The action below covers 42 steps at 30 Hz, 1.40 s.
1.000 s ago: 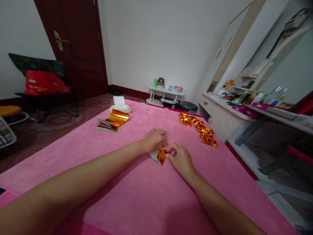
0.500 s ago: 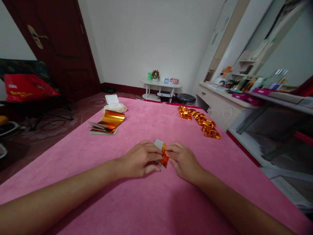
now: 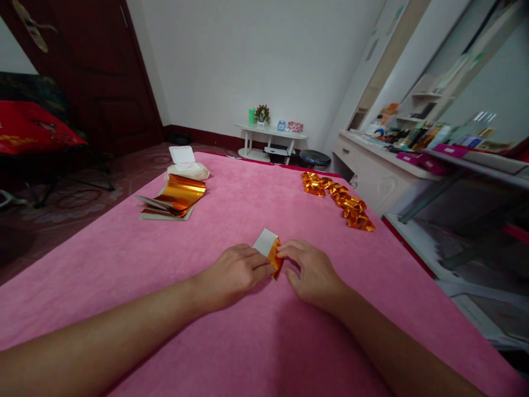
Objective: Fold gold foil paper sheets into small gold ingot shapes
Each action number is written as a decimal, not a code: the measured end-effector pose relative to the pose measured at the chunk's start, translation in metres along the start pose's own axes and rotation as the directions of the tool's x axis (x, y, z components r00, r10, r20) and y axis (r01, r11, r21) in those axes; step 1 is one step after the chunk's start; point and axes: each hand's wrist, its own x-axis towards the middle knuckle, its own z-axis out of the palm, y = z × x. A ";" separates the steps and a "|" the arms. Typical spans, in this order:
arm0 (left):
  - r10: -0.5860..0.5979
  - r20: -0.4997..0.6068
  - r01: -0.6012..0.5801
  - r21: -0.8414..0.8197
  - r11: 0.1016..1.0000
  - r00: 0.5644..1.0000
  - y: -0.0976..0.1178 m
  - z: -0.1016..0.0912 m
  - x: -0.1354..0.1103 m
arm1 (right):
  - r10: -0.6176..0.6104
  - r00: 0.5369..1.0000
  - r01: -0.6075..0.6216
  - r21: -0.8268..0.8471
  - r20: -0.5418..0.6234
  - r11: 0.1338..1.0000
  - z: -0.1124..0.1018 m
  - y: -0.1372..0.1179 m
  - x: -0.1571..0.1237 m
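A small sheet of gold foil paper [image 3: 265, 242] with a pale grey back lies partly folded on the pink cloth, its gold side showing along the right edge. My left hand [image 3: 237, 273] is closed on its lower left part, fingers curled and pressing it to the cloth. At the right edge, my right hand [image 3: 309, 270] grips the gold fold with its fingertips, the thumb bent lower down. The fingers cover the paper's lower part. Farther left lies a stack of gold foil sheets [image 3: 182, 194], curling upward. Several folded gold foil pieces [image 3: 341, 198] sit in a row at the far right.
Behind the stack stands a white pack with its lid up [image 3: 188, 170]. The pink cloth [image 3: 231, 353] covers the table. Beyond its far edge are a low white stand [image 3: 270, 132] and a round stool [image 3: 314, 159]. A white dresser [image 3: 380, 165] with bottles stands right.
My left hand has shifted slightly left and its fingers have curled in. More of the paper's grey back shows. My right thumb has drawn away from the fingertips. The view has tipped down slightly.
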 end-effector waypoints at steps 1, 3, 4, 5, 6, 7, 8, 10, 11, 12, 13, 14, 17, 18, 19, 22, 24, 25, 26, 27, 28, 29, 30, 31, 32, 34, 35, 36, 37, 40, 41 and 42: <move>-0.002 -0.005 0.002 0.010 1.000 1.000 -0.001 0.001 -0.002 | 0.005 1.000 -0.005 0.009 -0.003 1.000 0.000 0.001 -0.001; -0.022 -0.013 0.022 0.016 1.000 1.000 -0.002 0.001 -0.004 | 0.005 1.000 -0.005 0.036 -0.004 0.999 0.000 0.003 -0.002; -0.034 -0.015 0.035 0.014 0.999 0.999 -0.002 0.001 -0.004 | 0.001 1.000 -0.001 0.053 -0.005 0.999 0.000 0.003 -0.002; -0.045 -0.018 0.045 0.012 0.999 0.999 -0.001 0.001 -0.004 | -0.006 1.000 0.006 0.072 -0.006 0.997 0.000 0.004 -0.002; -0.053 -0.022 0.053 0.009 0.999 0.998 0.000 0.000 -0.003 | -0.013 1.000 0.013 0.089 -0.008 0.996 0.000 0.005 -0.003; -0.058 -0.026 0.058 0.010 0.998 0.998 0.002 0.000 -0.002 | -0.017 1.000 0.018 0.104 -0.011 0.994 0.000 0.005 -0.003; -0.062 -0.028 0.063 0.013 0.998 0.998 0.003 -0.001 -0.001 | -0.020 1.000 0.021 0.116 -0.015 0.993 0.000 0.005 -0.003; -0.067 -0.031 0.068 0.020 0.997 0.997 0.006 -0.002 0.001 | -0.017 1.000 0.020 0.129 -0.021 0.992 0.000 0.006 -0.004; -0.072 -0.031 0.073 0.019 0.997 0.997 0.008 -0.002 0.002 | -0.015 1.000 0.018 0.132 -0.022 0.991 0.001 0.006 -0.004; -0.081 -0.030 0.081 0.012 0.997 0.996 0.008 -0.003 0.002 | -0.015 1.000 0.018 0.137 -0.024 0.990 0.001 0.006 -0.005; -0.092 -0.029 0.092 0.000 0.996 0.995 0.009 -0.003 0.002 | -0.017 1.000 0.021 0.142 -0.026 0.990 0.002 0.007 -0.005; -0.105 -0.029 0.104 -0.015 0.994 0.994 0.009 -0.003 0.002 | -0.021 0.999 0.025 0.147 -0.028 0.989 0.002 0.007 -0.005; -0.155 -0.036 0.152 -0.078 0.985 0.987 0.009 -0.003 0.001 | -0.034 0.999 0.039 0.163 -0.035 0.986 0.004 0.008 -0.005; -0.172 -0.040 0.168 -0.102 0.981 0.984 0.009 -0.003 0.000 | -0.037 0.999 0.042 0.166 -0.036 0.985 0.004 0.007 -0.005; -0.191 -0.041 0.184 -0.126 0.975 0.981 0.009 -0.003 0.000 | -0.036 0.999 0.042 0.167 -0.038 0.985 0.004 0.006 -0.005; -0.246 -0.031 0.236 -0.186 0.954 0.969 0.010 -0.003 0.001 | -0.024 0.999 0.030 0.167 -0.037 0.986 0.004 0.003 -0.005; -0.278 -0.022 0.267 -0.220 0.938 0.960 0.010 -0.003 0.002 | -0.006 0.999 0.012 0.166 -0.033 0.986 0.004 0.001 -0.005; -0.293 -0.018 0.280 -0.235 0.931 0.956 0.009 -0.004 0.002 | 0.005 0.999 0.001 0.168 -0.033 0.986 0.004 0.000 -0.005; -0.305 -0.015 0.292 -0.251 0.923 0.952 0.009 -0.004 0.002 | 0.014 0.999 -0.008 0.172 -0.035 0.985 0.005 0.000 -0.005; -0.317 -0.013 0.302 -0.267 0.915 0.948 0.008 -0.004 0.002 | 0.024 0.999 -0.016 0.177 -0.039 0.984 0.005 -0.001 -0.005; -0.328 -0.012 0.311 -0.286 0.906 0.945 0.007 -0.003 0.002 | 0.033 0.998 -0.024 0.183 -0.045 0.983 0.006 -0.001 -0.005; -0.338 -0.013 0.318 -0.308 0.897 0.941 0.006 -0.003 0.002 | 0.042 0.998 -0.031 0.188 -0.054 0.982 0.007 -0.002 -0.005; -0.349 -0.014 0.325 -0.333 0.885 0.937 0.005 -0.003 0.002 | 0.050 0.997 -0.037 0.192 -0.063 0.981 0.008 -0.002 -0.006; -0.361 -0.013 0.332 -0.360 0.872 0.932 0.004 -0.002 0.001 | 0.057 0.996 -0.043 0.192 -0.070 0.980 0.009 -0.003 -0.006; -0.372 -0.013 0.338 -0.386 0.858 0.928 0.003 -0.001 0.001 | 0.063 0.995 -0.048 0.190 -0.075 0.981 0.010 -0.003 -0.006; -0.382 -0.011 0.341 -0.428 0.837 0.924 0.001 -0.001 0.000 | 0.074 0.994 -0.059 0.179 -0.080 0.982 0.010 -0.006 -0.006; -0.382 -0.007 0.340 -0.441 0.831 0.924 0.000 -0.001 0.000 | 0.078 0.994 -0.064 0.171 -0.080 0.983 0.011 -0.007 -0.007; -0.381 -0.003 0.339 -0.449 0.827 0.924 -0.001 0.000 0.000 | 0.082 0.993 -0.068 0.165 -0.080 0.984 0.010 -0.008 -0.007; -0.382 0.000 0.340 -0.455 0.823 0.924 -0.001 0.000 0.000 | 0.085 0.993 -0.072 0.158 -0.079 0.985 0.010 -0.010 -0.007; -0.399 0.012 0.357 -0.475 0.805 0.917 -0.003 0.000 0.001 | 0.088 0.994 -0.078 0.145 -0.063 0.986 0.008 -0.014 -0.007; -0.405 0.017 0.363 -0.483 0.797 0.914 -0.004 0.001 0.001 | 0.087 0.995 -0.079 0.142 -0.056 0.987 0.007 -0.015 -0.007; -0.410 0.022 0.367 -0.491 0.790 0.912 -0.005 0.001 0.002 | 0.087 0.995 -0.080 0.139 -0.051 0.987 0.006 -0.016 -0.007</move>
